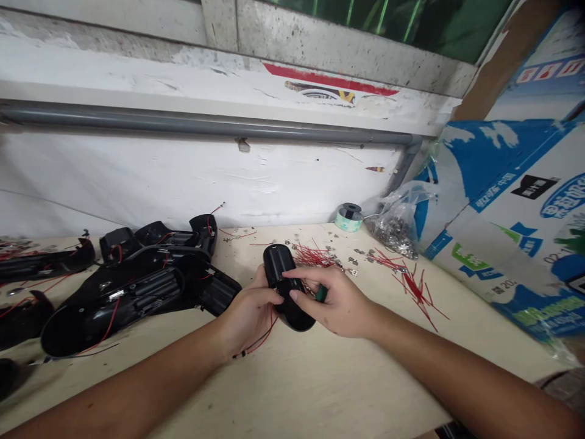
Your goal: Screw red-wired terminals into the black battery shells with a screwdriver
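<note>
Black housing: glossy, rounded ends; left fingers grasping, right fingers touching, grip unclear.

1. The head view looks from above the tabletop's near side, forward and down.
2. It faces the tabletop's far edge and the wall behind.
3. It sits near, the hands about mid-view.

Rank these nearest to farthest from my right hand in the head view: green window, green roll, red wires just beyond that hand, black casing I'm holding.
From the right hand:
1. Black casing, touching, left side
2. Red wires, just beyond
3. Green roll, back by the wall
4. Green window, up high
</note>
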The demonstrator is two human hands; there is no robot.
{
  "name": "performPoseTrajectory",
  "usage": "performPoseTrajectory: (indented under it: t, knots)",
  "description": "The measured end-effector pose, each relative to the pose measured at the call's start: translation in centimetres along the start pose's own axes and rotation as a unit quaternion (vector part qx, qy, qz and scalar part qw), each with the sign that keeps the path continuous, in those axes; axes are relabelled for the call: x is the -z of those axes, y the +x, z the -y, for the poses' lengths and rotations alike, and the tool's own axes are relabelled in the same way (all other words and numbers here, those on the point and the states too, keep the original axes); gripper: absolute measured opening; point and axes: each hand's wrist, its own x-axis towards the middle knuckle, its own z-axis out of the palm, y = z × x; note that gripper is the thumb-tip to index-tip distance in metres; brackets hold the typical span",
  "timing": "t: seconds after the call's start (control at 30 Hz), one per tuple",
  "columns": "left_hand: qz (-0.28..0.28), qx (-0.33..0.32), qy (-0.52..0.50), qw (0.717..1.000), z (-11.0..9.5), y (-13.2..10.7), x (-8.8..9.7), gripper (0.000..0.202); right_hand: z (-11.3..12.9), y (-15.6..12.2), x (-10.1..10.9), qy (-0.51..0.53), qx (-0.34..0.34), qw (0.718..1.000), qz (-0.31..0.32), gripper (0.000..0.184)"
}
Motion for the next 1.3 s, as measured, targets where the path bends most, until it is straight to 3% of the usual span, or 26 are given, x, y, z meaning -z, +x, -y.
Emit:
performPoseTrajectory:
  t: [0.53, 0.7, 1.03, 1.3]
  knots:
    - [-0.023, 0.042, -0.013, 0.999, -0.2, -0.3, -0.1, 0.044, -1.0, -0.2, -1.8, 0.082, -0.033, 0.996, -0.016, 0.023]
    - [-0.044, 0.057, -0.031, 0.997, -0.4, -0.4, -0.6, 0.044, -1.3, -0.3, -2.2, 0.062, -0.016, 0.997, -0.047, 0.025]
    - [-0.012, 0.044, -0.033, 0.998, -0.3, -0.3, -0.6, 0.037, -0.5, -0.1, -1.9, -0.003, 0.034, 0.998, -0.055, 0.023]
    - [-0.008, 0.046, -0.035, 0.998, -0.3, -0.3, -0.3, 0.040, -0.5, -0.5, -2.2, -0.011, 0.025, 0.998, -0.048, 0.022]
